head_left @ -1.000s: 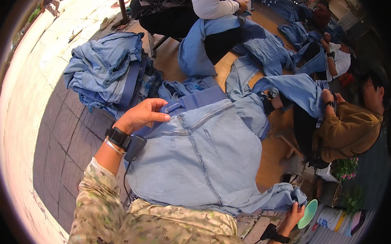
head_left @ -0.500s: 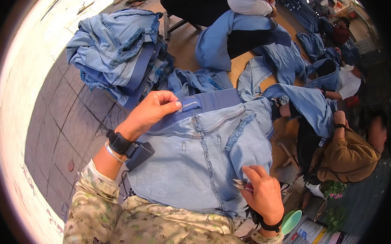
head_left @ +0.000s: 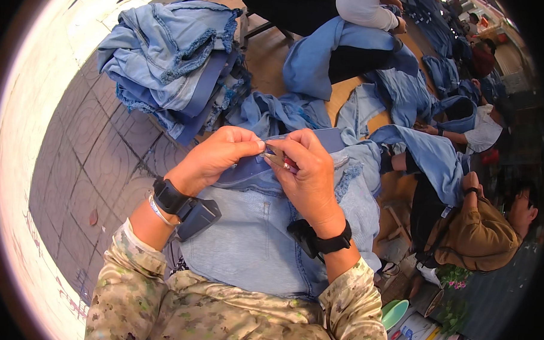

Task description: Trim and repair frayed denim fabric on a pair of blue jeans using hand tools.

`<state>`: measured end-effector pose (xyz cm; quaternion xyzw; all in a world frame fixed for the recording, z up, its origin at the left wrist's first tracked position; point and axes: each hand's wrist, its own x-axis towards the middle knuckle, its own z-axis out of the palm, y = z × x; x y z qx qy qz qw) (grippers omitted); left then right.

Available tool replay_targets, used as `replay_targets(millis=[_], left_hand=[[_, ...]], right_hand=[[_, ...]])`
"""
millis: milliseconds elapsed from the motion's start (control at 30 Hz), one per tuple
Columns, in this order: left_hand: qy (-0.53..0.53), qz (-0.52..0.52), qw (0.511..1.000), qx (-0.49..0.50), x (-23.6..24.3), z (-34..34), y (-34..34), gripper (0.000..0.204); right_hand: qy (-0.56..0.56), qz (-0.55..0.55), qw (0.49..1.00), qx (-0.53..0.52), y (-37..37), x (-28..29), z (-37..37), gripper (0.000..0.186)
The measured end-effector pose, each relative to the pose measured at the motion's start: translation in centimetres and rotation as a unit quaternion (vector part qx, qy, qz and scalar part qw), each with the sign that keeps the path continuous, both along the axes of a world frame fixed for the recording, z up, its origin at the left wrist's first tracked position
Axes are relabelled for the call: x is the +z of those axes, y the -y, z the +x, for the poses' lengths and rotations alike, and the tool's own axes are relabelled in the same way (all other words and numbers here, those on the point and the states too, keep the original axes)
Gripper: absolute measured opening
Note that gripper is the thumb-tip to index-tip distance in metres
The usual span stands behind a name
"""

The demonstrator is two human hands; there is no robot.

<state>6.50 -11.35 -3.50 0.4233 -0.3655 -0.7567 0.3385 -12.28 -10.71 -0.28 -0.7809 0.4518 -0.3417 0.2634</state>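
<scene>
Across my lap lies a light-blue pair of jeans (head_left: 228, 228) with a darker blue waistband (head_left: 327, 138) and frayed seams. My left hand (head_left: 212, 159) pinches the waistband at its sewn label, thumb and fingertips pressed together. My right hand (head_left: 311, 174) is closed round small thread snips (head_left: 277, 156), whose metal blades point left, right at my left fingertips. Both hands cover most of the label, and whether a thread lies between the blades is too small to tell.
A tall stack of folded jeans (head_left: 168, 58) stands far left over grey paving (head_left: 98, 164). More loose denim (head_left: 280, 113) lies ahead. Several people sit at the right with denim, one in a brown top (head_left: 482, 231). A green bowl (head_left: 394, 314) and potted plants (head_left: 454, 284) are lower right.
My right hand has moved up and left with the snips, from the right leg area to the waistband label beside my left fingertips. The left hand stays at the waistband.
</scene>
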Motion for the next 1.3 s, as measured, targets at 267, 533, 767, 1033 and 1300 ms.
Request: replay_targets(millis=[267, 533, 767, 1033, 1300], left_hand=[[-0.029, 0.017, 0.999, -0.007, -0.8, 0.1, -0.1, 0.012], [-0.019, 0.011, 1.0, -0.009, -0.6, -0.5, -0.2, 0.016], [-0.024, 0.029, 0.999, -0.006, -0.9, 0.0, -0.4, 0.014], [-0.04, 0.029, 0.999, -0.011, -0.7, 0.0, -0.5, 0.014], [-0.056, 0.026, 0.998, -0.01, -1.0, 0.2, -0.6, 0.014]], right_hand=[[0.01, -0.002, 1.0, -0.009, 0.1, -1.8, -0.2, 0.014], [0.103, 0.123, 0.987, -0.029, 0.1, -2.9, -1.2, 0.011], [0.237, 0.223, 0.945, -0.045, -1.4, 0.0, -2.5, 0.021], [-0.025, 0.064, 0.998, -0.002, -1.6, 1.0, -2.2, 0.018], [-0.083, 0.021, 0.996, -0.003, -1.5, 1.1, -1.7, 0.017]])
